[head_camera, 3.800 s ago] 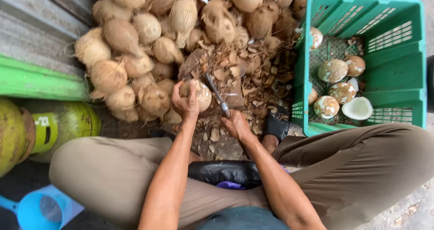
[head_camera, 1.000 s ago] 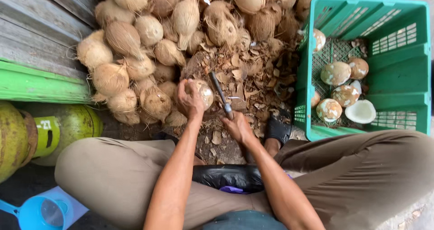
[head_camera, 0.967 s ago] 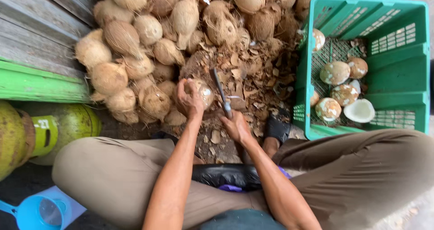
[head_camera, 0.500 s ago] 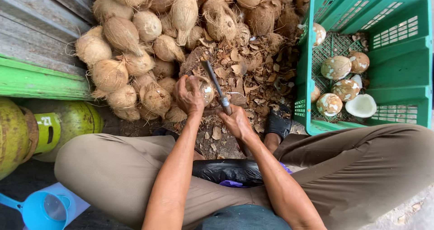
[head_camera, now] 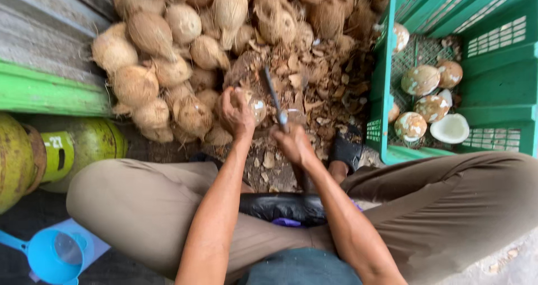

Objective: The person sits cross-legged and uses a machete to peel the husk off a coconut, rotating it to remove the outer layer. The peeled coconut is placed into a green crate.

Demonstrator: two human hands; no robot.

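The person sits low with knees wide apart. The left hand is wrapped around a small brown coconut, holding it down on the ground in front of the big pile of husked coconuts. The right hand is closed tight on the handle of a chopping knife, and the dark blade points up and away, just beside the coconut. Brown bits of broken shell lie all over the ground near both hands. On the right stands a green plastic crate with peeled, patchy white-and-brown coconuts inside. On the left lie green gas bottles, and a blue scoop sits near the knee. The coconut looks hard, round and quite heavy, so it may roll or slip. It seems best held from the side and the back, fingers well away from the blade. The knife looks stiff and sharp, so it needs a firm hold on its handle.
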